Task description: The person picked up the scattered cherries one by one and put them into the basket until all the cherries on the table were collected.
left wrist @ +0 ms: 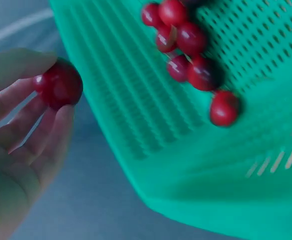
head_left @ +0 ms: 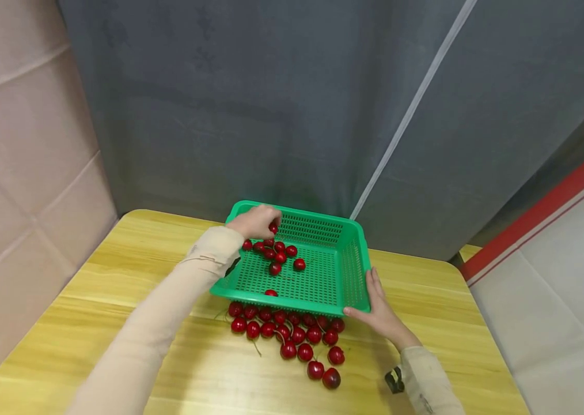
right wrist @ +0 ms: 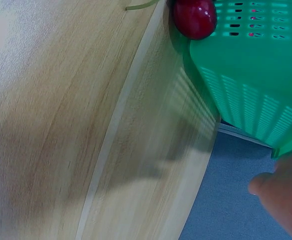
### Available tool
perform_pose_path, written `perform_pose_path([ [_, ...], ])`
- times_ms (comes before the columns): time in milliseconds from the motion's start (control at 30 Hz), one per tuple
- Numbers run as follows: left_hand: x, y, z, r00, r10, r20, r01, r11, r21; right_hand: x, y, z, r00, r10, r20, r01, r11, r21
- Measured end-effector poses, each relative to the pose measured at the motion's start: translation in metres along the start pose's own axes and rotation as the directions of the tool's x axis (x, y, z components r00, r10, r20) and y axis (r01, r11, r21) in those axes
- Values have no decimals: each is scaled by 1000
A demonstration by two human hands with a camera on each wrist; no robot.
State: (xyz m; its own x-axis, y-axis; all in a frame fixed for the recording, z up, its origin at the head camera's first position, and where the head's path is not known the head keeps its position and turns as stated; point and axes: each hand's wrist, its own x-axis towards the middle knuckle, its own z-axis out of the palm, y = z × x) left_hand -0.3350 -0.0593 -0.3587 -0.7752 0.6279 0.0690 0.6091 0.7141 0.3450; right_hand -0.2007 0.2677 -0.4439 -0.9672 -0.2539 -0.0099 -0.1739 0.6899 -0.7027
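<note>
A person's left hand (head_left: 254, 222) pinches a dark red cherry (left wrist: 60, 85) between thumb and fingertips, in the head view over the far left part of a green plastic basket (head_left: 302, 304). The right hand (head_left: 382, 314) rests against the basket's near right corner, thumb spread apart from its straight fingers. Loose cherries (head_left: 280, 257) lie inside; more cherries (head_left: 298, 335), some stemmed, lie along its near side on the wood-grain table (head_left: 427, 300).

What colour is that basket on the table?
The basket is green, best seen in the head view.
</note>
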Motion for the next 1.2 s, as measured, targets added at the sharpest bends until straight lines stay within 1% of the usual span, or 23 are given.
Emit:
perform_pose_path([
  [100,6,-9,4,997,-58,42,58,998,-9,-1,0,0,1000,2,-3,-2,1000,-2],
  [167,9,-13,6,992,-109,71,110,994,-10,-2,0,0,1000,4,-1,-4,1000,-1],
  [233,11,-14,9,982,-165,96,167,986,-12,-3,-1,1,1000,3,1,-3,1000,0],
  [367,15,-15,12,959,-253,128,253,967,12,-5,-2,2,1000,4,1,-4,1000,-2],
  [533,13,-14,12,937,-317,145,316,948,35,-7,-3,1,1000,6,3,-6,1000,2],
  [667,11,-15,13,929,-340,148,337,940,46,-7,-4,1,1000,1,3,-1,1000,-1],
  [733,11,-16,14,928,-343,145,340,939,46,-7,-4,1,1000,0,2,0,1000,-3],
  [867,9,-16,14,934,-330,134,327,944,44,-7,-4,1,1000,-6,4,6,1000,-3],
  [967,7,-13,11,943,-302,140,297,953,52,-7,-3,1,1000,-1,8,1,1000,0],
  [1033,6,-9,8,950,-274,150,268,961,61,-6,-2,0,1000,6,10,-6,1000,0],
  [1100,5,-2,5,959,-235,159,226,971,70,-5,-1,0,1000,14,11,-14,1000,1],
  [1200,3,12,2,976,-153,157,137,985,108,-3,-1,0,1000,15,8,-15,1000,-2],
])
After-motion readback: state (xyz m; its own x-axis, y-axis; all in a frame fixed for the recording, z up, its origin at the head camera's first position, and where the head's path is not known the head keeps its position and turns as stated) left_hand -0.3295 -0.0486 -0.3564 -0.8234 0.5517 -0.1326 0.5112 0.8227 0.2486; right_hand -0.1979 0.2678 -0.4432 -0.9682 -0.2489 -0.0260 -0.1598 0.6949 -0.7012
